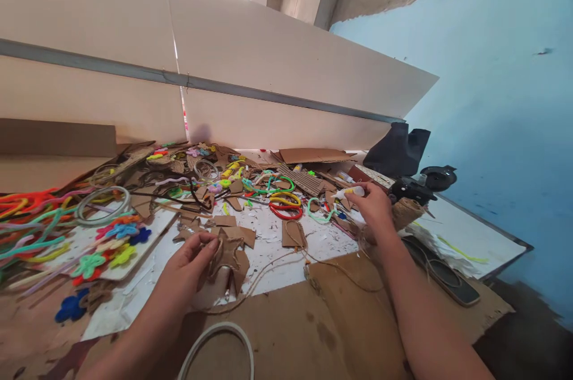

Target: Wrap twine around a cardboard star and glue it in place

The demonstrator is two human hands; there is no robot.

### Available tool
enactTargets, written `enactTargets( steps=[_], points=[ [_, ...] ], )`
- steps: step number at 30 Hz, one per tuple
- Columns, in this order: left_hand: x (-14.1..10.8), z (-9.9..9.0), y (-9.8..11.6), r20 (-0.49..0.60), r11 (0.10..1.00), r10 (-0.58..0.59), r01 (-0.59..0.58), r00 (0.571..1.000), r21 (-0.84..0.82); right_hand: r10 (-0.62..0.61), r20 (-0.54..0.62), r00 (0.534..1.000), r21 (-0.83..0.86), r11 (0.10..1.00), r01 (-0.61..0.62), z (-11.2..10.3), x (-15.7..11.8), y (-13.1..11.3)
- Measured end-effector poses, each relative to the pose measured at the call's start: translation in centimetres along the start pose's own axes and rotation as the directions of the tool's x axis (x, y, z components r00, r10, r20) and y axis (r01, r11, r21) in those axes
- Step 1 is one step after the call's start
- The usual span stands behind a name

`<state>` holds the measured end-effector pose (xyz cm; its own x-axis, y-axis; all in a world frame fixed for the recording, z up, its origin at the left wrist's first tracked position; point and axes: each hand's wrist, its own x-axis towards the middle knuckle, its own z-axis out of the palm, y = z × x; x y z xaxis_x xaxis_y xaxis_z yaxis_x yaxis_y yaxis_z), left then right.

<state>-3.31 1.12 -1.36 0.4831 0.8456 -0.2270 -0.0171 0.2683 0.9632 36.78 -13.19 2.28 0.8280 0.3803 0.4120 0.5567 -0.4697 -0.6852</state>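
In my left hand (pixel 192 260), a brown cardboard star (pixel 227 250) is pinched by one point between thumb and fingers, with twine along its edges. My right hand (pixel 373 207) grips a small white glue bottle (pixel 350 192), its nozzle pointing left over the cluttered table. A length of twine (pixel 277 260) runs from near the star across the white surface toward the right. Beneath and beside the star lie cut cardboard pieces (pixel 245 237). Another cardboard square (pixel 292 234) rests between the two hands.
Pipe cleaners (pixel 36 231) and felt-like flowers (pixel 89 263) cover the left side. A white ring (pixel 219 332) lies at the near edge. Coloured pipe-cleaner loops (pixel 286 204) sit in the middle. To the right are a phone (pixel 447 278), a twine roll (pixel 406 215) and a black device (pixel 412 188).
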Motion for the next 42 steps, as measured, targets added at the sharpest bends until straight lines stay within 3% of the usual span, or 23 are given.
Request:
enactTargets(
  steps=[5,9,12,15,17,22,30,42],
  points=[
    [-0.3,0.1,-0.2,0.043,0.994,0.098,-0.100,0.994,0.047,-0.076,0.133,0.988,0.459,0.888,0.007,0.1,-1.4,-1.8],
    [-1.3,0.6,0.4,0.096,0.981,0.142,-0.153,0.985,0.122,-0.150,0.284,0.947,0.631,0.773,-0.067,0.3,-4.2,-5.0],
    [-1.7,0.9,0.7,0.148,0.977,0.169,-0.186,0.974,0.107,-0.228,0.405,0.885,0.724,0.671,-0.158,0.2,-6.8,-7.7],
    [-1.8,0.9,0.4,0.174,0.967,0.179,-0.206,0.968,0.149,-0.286,0.509,0.812,0.730,0.642,-0.232,0.2,-9.4,-10.1],
    [-1.9,0.8,0.1,0.180,0.961,0.187,-0.217,0.966,0.170,-0.342,0.522,0.782,0.729,0.655,-0.200,0.4,-10.8,-11.1],
    [-2.1,0.8,-0.1,0.179,0.957,0.183,-0.217,0.967,0.191,-0.391,0.530,0.752,0.712,0.687,-0.144,0.8,-13.0,-12.5],
    [-2.3,0.9,0.0,0.181,0.908,0.247,-0.292,0.952,0.300,-0.412,0.489,0.769,0.687,0.725,-0.049,1.3,-15.3,-14.1],
    [-2.7,1.0,0.2,0.169,0.852,0.274,-0.320,0.947,0.415,-0.421,0.436,0.796,0.622,0.780,0.072,1.3,-16.0,-13.8]
  ],
)
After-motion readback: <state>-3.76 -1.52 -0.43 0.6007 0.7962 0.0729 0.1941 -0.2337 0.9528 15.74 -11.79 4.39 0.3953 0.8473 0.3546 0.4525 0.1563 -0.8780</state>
